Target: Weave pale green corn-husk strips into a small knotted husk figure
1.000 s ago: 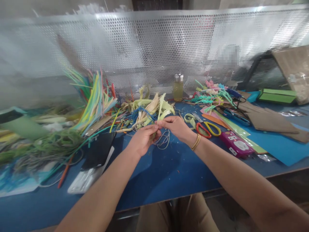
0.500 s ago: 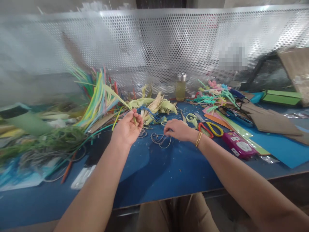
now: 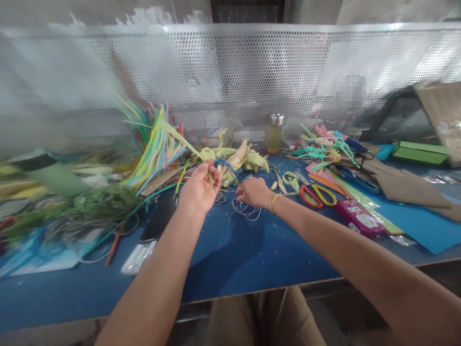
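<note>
My left hand is closed in a pinch on a long pale green husk strip, whose free end points up and left. Just beyond my fingers, blue strands lie over a bunch of dried corn husks. My right hand is low over the table at the near side of the husks, knuckles up, fingers drawn together. Whatever is between those fingertips is hidden. Below them lies a loose coil of thin grey wire, and a curled green strip is to the right.
Scissors with red and yellow handles and a purple case lie to the right. Pipe-cleaner flowers and a glass bottle are behind. Bundled colourful stems and green fibre crowd the left, before a perforated metal screen.
My right hand has moved left, closer to my left hand and the blue strands. My left hand keeps its pinch on the strip. The whole view has shifted slightly.
</note>
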Motion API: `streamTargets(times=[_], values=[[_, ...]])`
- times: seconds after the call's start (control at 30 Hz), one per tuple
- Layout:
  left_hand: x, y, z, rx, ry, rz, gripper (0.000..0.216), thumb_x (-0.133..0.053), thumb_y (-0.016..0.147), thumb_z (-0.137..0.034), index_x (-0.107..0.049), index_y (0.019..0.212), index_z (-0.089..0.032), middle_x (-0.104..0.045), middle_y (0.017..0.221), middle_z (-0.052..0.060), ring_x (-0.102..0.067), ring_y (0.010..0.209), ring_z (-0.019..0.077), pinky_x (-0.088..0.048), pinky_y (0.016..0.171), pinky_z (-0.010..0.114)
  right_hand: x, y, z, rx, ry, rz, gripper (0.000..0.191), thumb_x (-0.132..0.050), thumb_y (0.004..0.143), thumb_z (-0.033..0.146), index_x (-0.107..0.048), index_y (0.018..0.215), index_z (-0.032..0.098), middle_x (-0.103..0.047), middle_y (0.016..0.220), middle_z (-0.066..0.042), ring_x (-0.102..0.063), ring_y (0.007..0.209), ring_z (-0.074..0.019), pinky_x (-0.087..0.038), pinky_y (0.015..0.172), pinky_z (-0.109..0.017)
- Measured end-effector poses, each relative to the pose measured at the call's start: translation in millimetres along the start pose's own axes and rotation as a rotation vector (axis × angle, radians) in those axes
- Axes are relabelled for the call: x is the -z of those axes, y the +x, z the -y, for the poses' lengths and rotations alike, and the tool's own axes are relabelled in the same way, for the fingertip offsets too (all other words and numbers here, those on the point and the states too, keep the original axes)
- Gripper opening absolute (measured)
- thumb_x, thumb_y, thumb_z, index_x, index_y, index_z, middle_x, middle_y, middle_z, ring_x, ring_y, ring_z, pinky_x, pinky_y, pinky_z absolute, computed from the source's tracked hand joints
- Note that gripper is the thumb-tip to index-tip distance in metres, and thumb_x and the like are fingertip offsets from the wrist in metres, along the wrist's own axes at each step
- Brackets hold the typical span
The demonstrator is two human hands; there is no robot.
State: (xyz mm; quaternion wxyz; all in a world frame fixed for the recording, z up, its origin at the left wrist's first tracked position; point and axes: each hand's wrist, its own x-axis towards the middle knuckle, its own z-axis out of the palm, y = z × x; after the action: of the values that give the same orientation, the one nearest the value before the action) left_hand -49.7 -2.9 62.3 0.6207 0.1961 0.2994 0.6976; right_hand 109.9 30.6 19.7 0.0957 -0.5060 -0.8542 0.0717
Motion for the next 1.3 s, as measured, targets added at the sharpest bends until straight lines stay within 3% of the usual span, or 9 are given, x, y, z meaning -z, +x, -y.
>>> streamTargets(times=[0.13,0.27,0.37,0.5,0.63,0.73,0.9,1.07,1.3], values=[[3,3,-4,0.031,0.010,0.028,0.008,-0.059,0.088,-0.015,-0.064,0.082,-0.018,-0.061,0.058,-0.005,-0.060,0.056,0.0063,-0.051,0.066,0.020,11,16,6,0.009,0.109,0.093,0.014,-0.062,0.081,0.026,-0.073,0.087,0.020,-0.073,0.087,-0.005,-0.062,0.083,-0.0181,-0.043,0.074,-0.029],[3,2,-9,0.041,0.025,0.100,0.003,-0.063,0.087,-0.019,-0.064,0.085,-0.021,-0.064,0.063,-0.005,-0.063,0.059,0.0079,-0.054,0.067,0.022,54,23,0,0.223,0.408,-0.102,0.016,-0.053,0.087,0.026,-0.065,0.088,0.015,-0.067,0.085,-0.003,-0.057,0.076,-0.0121,-0.043,0.071,-0.024],[3,0,-11,0.048,0.042,0.178,0.003,-0.065,0.086,-0.020,-0.064,0.084,-0.022,-0.071,0.080,-0.001,-0.068,0.070,0.0107,-0.057,0.069,0.023,81,21,-2,0.199,0.390,-0.198,0.011,-0.056,0.085,0.024,-0.060,0.083,0.015,-0.065,0.083,-0.003,-0.054,0.074,-0.0123,-0.041,0.070,-0.025],[5,-4,-9,0.101,0.111,0.267,0.001,-0.064,0.086,-0.019,-0.064,0.085,-0.020,-0.073,0.097,0.005,-0.070,0.082,0.0139,-0.058,0.072,0.025,92,17,3,0.187,0.353,-0.251,0.003,-0.057,0.082,0.018,-0.059,0.081,0.015,-0.064,0.082,-0.003,-0.053,0.073,-0.0122,-0.040,0.067,-0.025],[4,-10,-8,0.222,0.183,0.379,0.004,-0.061,0.087,-0.019,-0.065,0.087,-0.018,-0.072,0.096,0.008,-0.071,0.089,0.0179,-0.059,0.076,0.029,96,15,13,0.257,0.453,-0.264,0.007,-0.063,0.078,0.018,-0.061,0.083,0.014,-0.064,0.076,-0.002,-0.055,0.069,-0.0113,-0.042,0.065,-0.025],[4,-10,-11,0.270,0.171,0.388,0.006,-0.059,0.088,-0.016,-0.065,0.085,-0.016,-0.071,0.088,0.007,-0.070,0.078,0.0146,-0.059,0.075,0.028,108,12,8,0.249,0.537,-0.341,0.018,-0.066,0.078,0.019,-0.063,0.095,0.014,-0.066,0.076,-0.001,-0.059,0.069,-0.0114,-0.044,0.067,-0.025],[12,1,-18,0.247,0.151,0.356,0.009,-0.057,0.087,-0.011,-0.065,0.084,-0.014,-0.069,0.080,0.005,-0.067,0.068,0.0118,-0.059,0.069,0.026,139,-6,-45,0.136,0.313,-0.535,0.015,-0.066,0.080,0.021,-0.070,0.093,0.015,-0.069,0.082,-0.004,-0.061,0.073,-0.0137,-0.047,0.072,-0.029],[14,6,-23,0.261,0.148,0.250,0.008,-0.057,0.087,-0.011,-0.064,0.083,-0.015,-0.068,0.074,0.003,-0.067,0.064,0.0113,-0.058,0.064,0.025,159,-42,-119,-0.165,-0.005,-0.685,0.019,-0.060,0.085,0.025,-0.075,0.092,0.016,-0.070,0.079,-0.008,-0.059,0.071,-0.0139,-0.044,0.073,-0.033],[16,13,-33,0.036,0.085,-0.056,0.013,-0.053,0.090,-0.011,-0.062,0.083,-0.017,-0.067,0.072,-0.001,-0.066,0.058,0.0086,-0.056,0.061,0.022,154,-82,-182,-0.378,-0.135,-0.671,0.015,-0.063,0.083,0.026,-0.076,0.083,0.020,-0.071,0.078,-0.010,-0.062,0.069,-0.0174,-0.041,0.064,-0.035]])
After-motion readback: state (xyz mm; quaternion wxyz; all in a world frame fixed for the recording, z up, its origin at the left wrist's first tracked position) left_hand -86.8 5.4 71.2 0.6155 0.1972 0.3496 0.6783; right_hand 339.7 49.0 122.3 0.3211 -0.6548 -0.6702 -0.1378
